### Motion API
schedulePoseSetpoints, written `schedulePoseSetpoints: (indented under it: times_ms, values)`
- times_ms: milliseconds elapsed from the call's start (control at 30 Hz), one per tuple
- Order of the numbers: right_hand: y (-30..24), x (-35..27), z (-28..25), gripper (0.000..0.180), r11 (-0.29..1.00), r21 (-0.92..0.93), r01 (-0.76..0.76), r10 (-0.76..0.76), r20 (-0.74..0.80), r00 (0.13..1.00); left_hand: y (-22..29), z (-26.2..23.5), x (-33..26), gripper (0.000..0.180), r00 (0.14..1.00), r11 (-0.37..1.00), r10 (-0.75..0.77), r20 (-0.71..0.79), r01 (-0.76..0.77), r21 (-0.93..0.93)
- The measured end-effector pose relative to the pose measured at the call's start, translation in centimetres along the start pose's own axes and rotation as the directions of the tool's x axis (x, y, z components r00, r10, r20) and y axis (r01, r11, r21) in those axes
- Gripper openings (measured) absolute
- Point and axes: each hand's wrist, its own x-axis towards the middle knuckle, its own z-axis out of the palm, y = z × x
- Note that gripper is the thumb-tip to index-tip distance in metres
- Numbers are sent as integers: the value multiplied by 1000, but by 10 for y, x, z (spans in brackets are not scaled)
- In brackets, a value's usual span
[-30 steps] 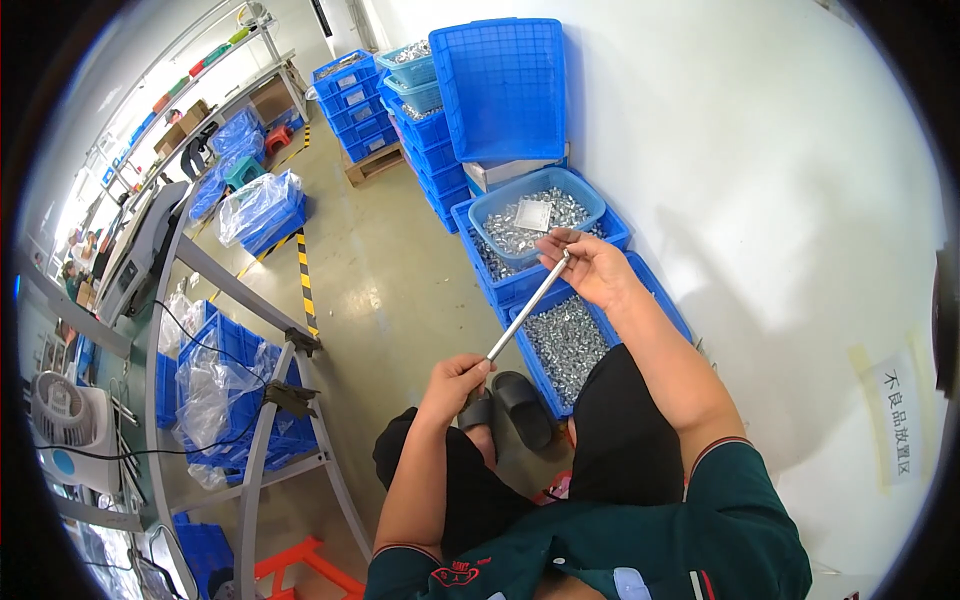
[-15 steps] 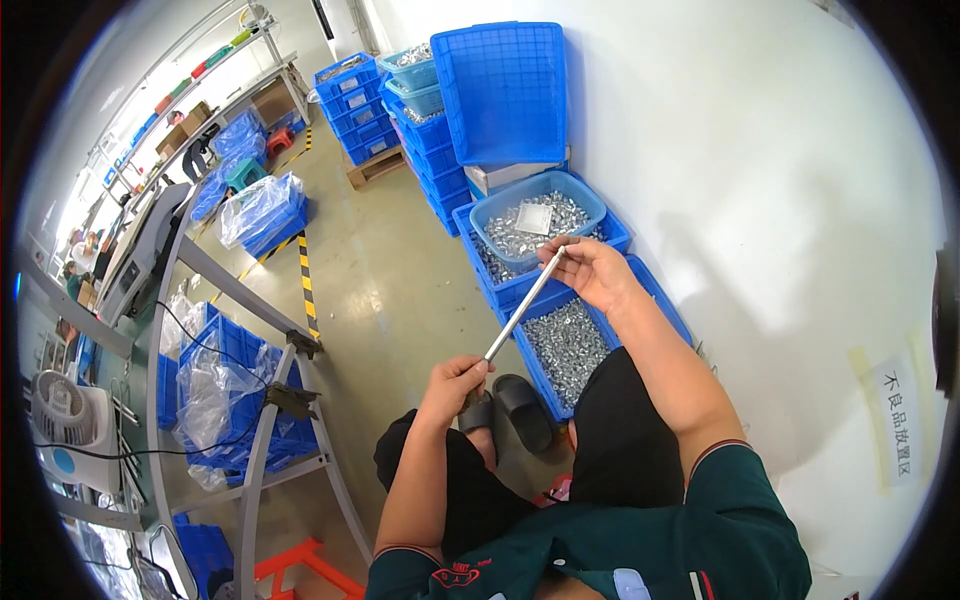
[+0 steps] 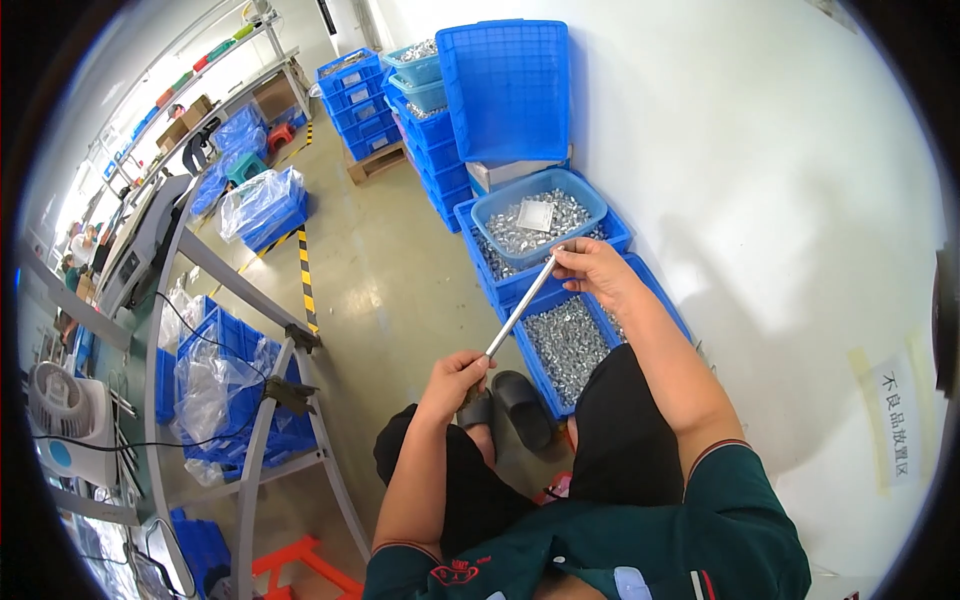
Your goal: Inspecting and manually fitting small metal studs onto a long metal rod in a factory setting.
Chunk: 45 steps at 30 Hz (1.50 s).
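Note:
A slim, straight silver metal rod [image 3: 521,308] slants between my two hands, over the floor beside the bins. My left hand [image 3: 457,383] is closed around its lower end. At the upper end, my right hand [image 3: 592,268] pinches the tip between thumb and fingers; anything small in that pinch is hidden. Just beyond the right hand, a light-blue tub [image 3: 482,218] holds many small shiny metal parts and a white square piece [image 3: 535,215]. Below that hand, a blue crate [image 3: 541,378] is filled with small metal parts [image 3: 566,345].
Blue crates [image 3: 440,165] stand stacked against the wall, with an upright blue crate [image 3: 505,90] beside them. On my left is a grey-framed workbench [image 3: 262,440] with a white fan [image 3: 72,410] and plastic-wrapped blue crates [image 3: 215,350]. A red-orange stool [image 3: 300,560] sits below.
My right hand has shifted slightly at the rod's upper end, and its fingers now cover the tip more. My left hand keeps its hold, almost unmoved.

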Motion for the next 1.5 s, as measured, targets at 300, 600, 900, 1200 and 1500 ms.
schedulePoseSetpoints:
  times_ms: [300,600,900,1200,1500]
  values:
    - [3,-7,-9,22,629,-777,11,-85,-55,995,-4,8,15,22,992,992,-125,-34,125,-2]
    - [17,-50,22,17,61,-792,608,-311,564,765,2,48,36,19,977,982,-170,129,178,-55]
    - [33,-35,-33,6,-192,-686,702,-297,722,625,-7,103,78,18,948,953,-216,233,257,-162]
    - [113,-10,-117,6,-49,-808,587,-344,566,750,-47,133,103,18,842,867,-496,210,493,69]
    - [186,23,-216,24,183,-983,-20,-341,-83,936,-48,108,80,21,865,866,-484,133,452,213]
